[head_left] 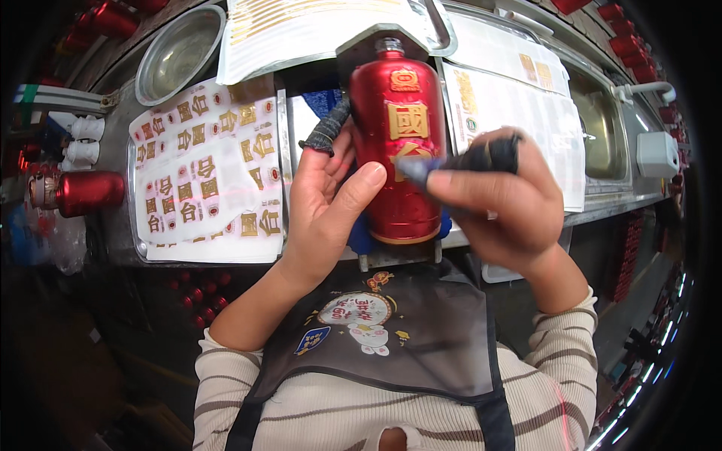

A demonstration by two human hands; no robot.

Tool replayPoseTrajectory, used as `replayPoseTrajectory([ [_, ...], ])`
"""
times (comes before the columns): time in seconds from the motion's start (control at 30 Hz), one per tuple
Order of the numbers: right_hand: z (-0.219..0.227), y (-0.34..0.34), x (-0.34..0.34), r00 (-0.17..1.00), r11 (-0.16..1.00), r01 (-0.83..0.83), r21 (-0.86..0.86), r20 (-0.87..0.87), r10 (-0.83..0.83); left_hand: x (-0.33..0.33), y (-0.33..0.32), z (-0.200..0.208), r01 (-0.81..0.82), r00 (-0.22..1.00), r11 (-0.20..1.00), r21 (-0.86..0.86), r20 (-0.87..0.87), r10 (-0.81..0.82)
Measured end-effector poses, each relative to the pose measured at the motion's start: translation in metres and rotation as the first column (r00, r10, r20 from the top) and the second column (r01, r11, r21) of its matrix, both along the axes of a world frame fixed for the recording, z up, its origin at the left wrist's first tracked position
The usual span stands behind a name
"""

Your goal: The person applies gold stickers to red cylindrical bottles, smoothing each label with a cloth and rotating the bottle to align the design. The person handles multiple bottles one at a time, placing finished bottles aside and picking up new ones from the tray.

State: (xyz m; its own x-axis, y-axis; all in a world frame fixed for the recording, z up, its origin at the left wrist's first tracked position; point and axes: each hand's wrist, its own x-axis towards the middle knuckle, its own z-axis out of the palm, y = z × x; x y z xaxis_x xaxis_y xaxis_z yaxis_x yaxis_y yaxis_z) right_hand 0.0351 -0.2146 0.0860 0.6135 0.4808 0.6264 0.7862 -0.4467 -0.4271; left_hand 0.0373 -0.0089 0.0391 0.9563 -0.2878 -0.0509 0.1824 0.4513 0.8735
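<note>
A glossy red bottle [368, 113] with raised gold characters lies on a stand in front of me, its bare neck pointing away. My left hand [323, 188] steadies its left side, the thumb at the bottle's edge and the other fingers partly hidden beside it. Dark wrapping covers one finger of that hand. My right hand [511, 195] is closed in a pinch over the lower gold character [410, 174], with a dark-wrapped finger above the thumb. A blurred bluish tip [416, 165] sticks out of the pinch; I cannot make out what it is.
Sheets of gold character stickers [195, 165] lie on a tray at the left, under a metal bowl [180, 54]. More white sheets [519, 120] are at the right, beside a metal basin [608, 128] and a white container [656, 155]. Another red bottle [92, 192] lies far left.
</note>
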Motion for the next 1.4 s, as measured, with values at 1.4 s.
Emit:
replayPoseTrajectory([
  [1.4, -0.035, 0.014, -0.031, 0.785, 0.789, 0.507, 0.347, -0.564, -0.257, 0.059, 0.038, -0.005, -0.442, 0.619, 0.47, 0.764, 0.639, -0.456],
])
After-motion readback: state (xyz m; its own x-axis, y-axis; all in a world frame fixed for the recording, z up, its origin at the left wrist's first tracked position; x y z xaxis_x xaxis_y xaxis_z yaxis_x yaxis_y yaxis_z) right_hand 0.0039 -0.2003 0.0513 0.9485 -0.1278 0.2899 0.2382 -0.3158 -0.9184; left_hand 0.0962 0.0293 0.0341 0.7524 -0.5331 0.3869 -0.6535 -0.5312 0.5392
